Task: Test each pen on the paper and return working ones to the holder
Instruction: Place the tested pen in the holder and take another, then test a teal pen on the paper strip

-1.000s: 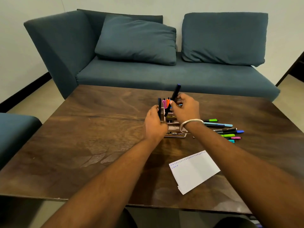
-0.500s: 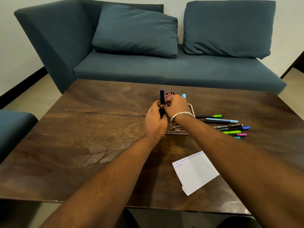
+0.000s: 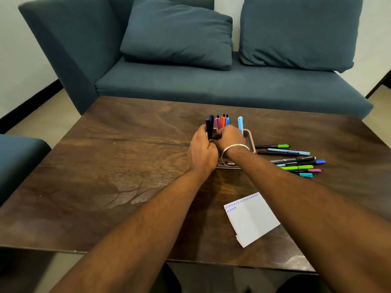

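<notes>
From the head camera, a dark wooden table [image 3: 131,166] fills the lower half of the view. Behind it stands a blue-grey sofa [image 3: 211,87] with two loose cushions [image 3: 177,32] against a pale wall. A second blue seat [image 3: 17,157] shows at the left edge.

A sheet of white paper [image 3: 252,218] lies on the near right part of the table, with a row of small blue marks along its far edge. Farther right, a loose group of pens [image 3: 296,161] lies flat on the wood, green, light blue, black, blue, pink and teal among them.

The holder [image 3: 250,140], a pale, rounded tray-like stand, sits near the table's middle, mostly hidden behind the hands. Pink, orange and blue pens stand upright in it, and a light blue pen [image 3: 240,124] stands apart to their right.

Both arms reach forward and meet at the holder. The left hand [image 3: 202,153] has its fingers curled round the lower part of two dark pens [image 3: 209,126], which stand upright at the holder's left side. The right hand [image 3: 227,137], with a metal bangle [image 3: 233,149] on its wrist, is curled close against the left. What its fingers pinch, I cannot tell.
</notes>
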